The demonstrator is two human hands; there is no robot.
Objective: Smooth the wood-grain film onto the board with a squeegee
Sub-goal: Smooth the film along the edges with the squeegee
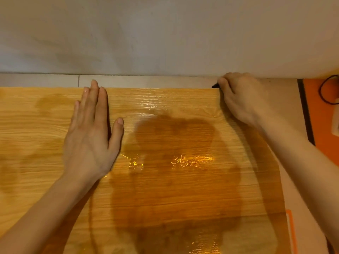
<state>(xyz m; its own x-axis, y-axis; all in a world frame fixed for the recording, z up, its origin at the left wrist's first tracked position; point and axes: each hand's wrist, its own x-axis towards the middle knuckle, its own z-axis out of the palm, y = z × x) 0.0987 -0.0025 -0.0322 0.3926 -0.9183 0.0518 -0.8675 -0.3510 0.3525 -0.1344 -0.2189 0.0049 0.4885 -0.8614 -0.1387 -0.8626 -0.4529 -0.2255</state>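
Although the film [165,180] already covers most of the board, filling the lower two thirds of the frame, the smoothing does not look finished. The far edge of the film runs straight across the frame just below a pale strip [146,81] at the foot of the wall [165,33], and this part near the edge looks flat. In the centre and lower centre there are bright, wrinkled reflections, which I judge to be small bubbles or creases not yet pressed out. There is also a large dark patch in the middle; I cannot tell if it is shadow or moisture under the film.

The left hand [91,136] lies flat and open on the film, left of centre, with fingers stretched toward the far edge; it grasps nothing and only presses the film down. The right hand [238,99] is curled at the upper right corner of the film, closed around a small dark tool [215,86] of which only the tip shows. It is probably the squeegee, but too little is visible to be sure.

What is left, in my judgement, is the strokes over the wrinkled centre and the near part.
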